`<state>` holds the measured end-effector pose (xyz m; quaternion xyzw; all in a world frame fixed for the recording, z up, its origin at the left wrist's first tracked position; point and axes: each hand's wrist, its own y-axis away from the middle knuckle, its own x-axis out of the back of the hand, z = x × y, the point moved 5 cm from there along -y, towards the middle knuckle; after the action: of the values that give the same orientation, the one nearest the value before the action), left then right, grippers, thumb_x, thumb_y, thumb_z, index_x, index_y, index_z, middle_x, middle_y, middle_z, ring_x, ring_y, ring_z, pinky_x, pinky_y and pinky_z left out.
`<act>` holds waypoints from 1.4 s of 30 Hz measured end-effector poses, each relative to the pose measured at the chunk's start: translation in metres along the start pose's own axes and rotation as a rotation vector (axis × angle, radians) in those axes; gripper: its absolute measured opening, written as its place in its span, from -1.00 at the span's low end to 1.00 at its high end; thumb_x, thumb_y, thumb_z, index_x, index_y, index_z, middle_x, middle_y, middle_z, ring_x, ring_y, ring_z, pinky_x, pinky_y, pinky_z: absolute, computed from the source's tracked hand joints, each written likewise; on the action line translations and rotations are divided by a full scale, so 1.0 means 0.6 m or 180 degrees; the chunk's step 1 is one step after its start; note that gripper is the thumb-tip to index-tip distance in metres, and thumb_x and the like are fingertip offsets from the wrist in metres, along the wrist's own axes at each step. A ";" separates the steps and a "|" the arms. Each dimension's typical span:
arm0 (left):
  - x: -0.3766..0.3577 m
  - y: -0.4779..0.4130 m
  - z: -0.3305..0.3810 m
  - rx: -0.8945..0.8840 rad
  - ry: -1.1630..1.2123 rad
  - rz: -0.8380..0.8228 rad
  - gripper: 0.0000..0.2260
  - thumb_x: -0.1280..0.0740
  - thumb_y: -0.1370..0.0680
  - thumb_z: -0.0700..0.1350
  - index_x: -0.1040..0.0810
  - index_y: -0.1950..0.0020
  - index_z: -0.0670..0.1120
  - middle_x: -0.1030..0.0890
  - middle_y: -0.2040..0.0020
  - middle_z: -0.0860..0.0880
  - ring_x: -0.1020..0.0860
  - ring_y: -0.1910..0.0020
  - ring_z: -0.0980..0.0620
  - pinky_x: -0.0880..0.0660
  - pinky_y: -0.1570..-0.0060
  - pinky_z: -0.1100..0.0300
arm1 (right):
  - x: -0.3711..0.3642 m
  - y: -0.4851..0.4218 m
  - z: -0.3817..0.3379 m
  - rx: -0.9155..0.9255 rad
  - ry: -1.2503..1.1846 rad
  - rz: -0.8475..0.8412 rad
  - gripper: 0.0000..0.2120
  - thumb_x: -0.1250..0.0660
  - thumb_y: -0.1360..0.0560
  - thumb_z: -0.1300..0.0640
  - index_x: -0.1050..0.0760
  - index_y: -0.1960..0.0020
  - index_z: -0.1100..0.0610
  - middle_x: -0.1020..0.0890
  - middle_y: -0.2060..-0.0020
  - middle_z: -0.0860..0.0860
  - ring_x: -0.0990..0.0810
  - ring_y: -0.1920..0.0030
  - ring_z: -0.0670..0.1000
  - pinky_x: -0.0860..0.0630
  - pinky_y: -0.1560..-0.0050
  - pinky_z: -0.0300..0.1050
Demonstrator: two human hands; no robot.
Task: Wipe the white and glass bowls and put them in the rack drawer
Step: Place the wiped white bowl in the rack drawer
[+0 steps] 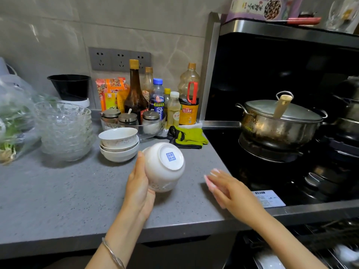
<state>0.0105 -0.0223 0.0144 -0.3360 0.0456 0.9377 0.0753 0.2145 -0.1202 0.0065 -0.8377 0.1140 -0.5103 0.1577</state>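
Left hand (140,188) grasps a round white ceramic bowl (165,166), tipped base-up above the grey speckled desk (58,191). Right hand (226,186) hovers beside it, fingers straight, released. Stacked white bowls (118,144) and stacked clear glass bowls (65,131) sit behind.

Left hand (140,188) gripping upturned white bowl (165,166), right hand (226,188) open beside it, grey counter (58,191)
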 end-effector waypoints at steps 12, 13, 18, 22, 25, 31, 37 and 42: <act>-0.080 0.072 -0.079 0.0363 -0.0365 -0.0506 -0.72 -0.16 -0.61 0.05 -0.57 -0.17 -0.04 -0.70 0.01 0.01 -0.65 0.03 0.11 -0.53 -0.03 0.09 | 0.071 0.108 0.002 -0.0870 -0.1899 0.0477 -0.65 -0.29 -0.48 0.04 -0.44 -0.26 -0.14 -0.49 -0.24 -0.32 -0.39 -0.21 -0.47 -0.30 -0.14 -0.58; -0.097 0.085 -0.096 0.0448 -0.0397 -0.0605 -0.69 -0.16 -0.61 0.06 -0.56 -0.21 -0.05 -0.69 -0.04 -0.01 -0.63 -0.04 0.08 -0.52 -0.10 0.06 | 0.081 0.128 0.008 -0.0954 -0.2200 0.0552 -0.63 -0.30 -0.46 0.02 -0.46 -0.27 -0.11 -0.54 -0.20 -0.30 -0.43 -0.19 -0.44 -0.33 -0.09 -0.58; -0.193 0.170 -0.194 0.0884 -0.0401 -0.1345 -0.77 -0.17 -0.59 0.04 -0.56 -0.11 0.03 -0.70 0.03 0.08 -0.64 0.02 0.16 -0.52 -0.03 0.13 | 0.100 0.241 0.083 -0.1374 -0.3232 0.0723 -0.23 -0.49 -0.26 -0.29 -0.42 -0.35 0.02 -0.58 -0.25 -0.01 -0.54 -0.27 -0.02 -0.50 -0.21 -0.19; -0.246 0.232 -0.287 0.1289 -0.0584 -0.1900 -0.62 -0.19 -0.51 0.13 -0.57 -0.21 -0.03 -0.68 -0.07 -0.03 -0.63 -0.06 0.08 -0.55 0.00 0.19 | 0.099 0.323 0.129 -0.1626 -0.3985 0.0712 -0.17 -0.48 -0.31 -0.26 -0.32 -0.42 0.12 -0.53 -0.30 0.13 -0.52 -0.29 0.12 -0.53 -0.18 -0.09; -0.263 0.260 -0.358 0.1518 -0.0711 -0.2011 -0.58 -0.20 -0.49 0.15 -0.56 -0.23 -0.05 -0.68 -0.08 -0.07 -0.63 -0.08 0.02 -0.56 -0.03 0.12 | 0.110 0.374 0.156 -0.1706 -0.4345 0.1042 -0.24 -0.48 -0.35 -0.17 -0.36 -0.42 0.15 -0.49 -0.33 0.16 -0.50 -0.30 0.12 -0.53 -0.17 -0.08; -0.249 0.278 -0.503 0.2319 -0.1118 -0.2201 -0.56 -0.12 -0.53 0.22 -0.53 -0.25 0.01 -0.66 -0.13 -0.05 -0.61 -0.09 0.04 -0.57 0.03 0.13 | 0.112 0.441 0.228 -0.2082 -0.4514 0.1341 -0.44 -0.45 -0.42 -0.01 -0.44 -0.37 0.13 -0.53 -0.30 0.15 -0.51 -0.30 0.10 -0.53 -0.17 -0.08; -0.185 0.242 -0.628 0.2249 -0.2406 -0.2170 -0.75 -0.18 -0.62 0.07 -0.48 -0.18 -0.03 -0.61 -0.18 -0.09 -0.63 0.00 -0.02 -0.53 -0.16 0.05 | 0.094 0.474 0.326 -0.2857 -0.3924 0.1180 -0.47 -0.45 -0.38 0.04 -0.47 -0.32 0.08 -0.61 -0.20 0.08 -0.56 -0.23 0.05 -0.49 -0.13 -0.10; -0.156 0.221 -0.705 0.0414 -0.4345 -0.3288 -0.53 -0.22 -0.60 0.06 -0.24 -0.48 -0.02 -0.31 -0.47 -0.03 -0.29 -0.43 0.02 -0.19 -0.40 0.21 | 0.073 0.474 0.425 -0.3469 -0.3222 0.0962 -0.68 -0.41 -0.47 0.04 -0.55 -0.21 0.02 -0.66 -0.10 0.03 -0.58 -0.16 0.07 -0.42 -0.24 0.02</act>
<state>0.3229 -0.2205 -0.2467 0.3282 -0.1148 0.7783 0.5228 0.4533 -0.3608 -0.1753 -0.9043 0.3772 0.0920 -0.1773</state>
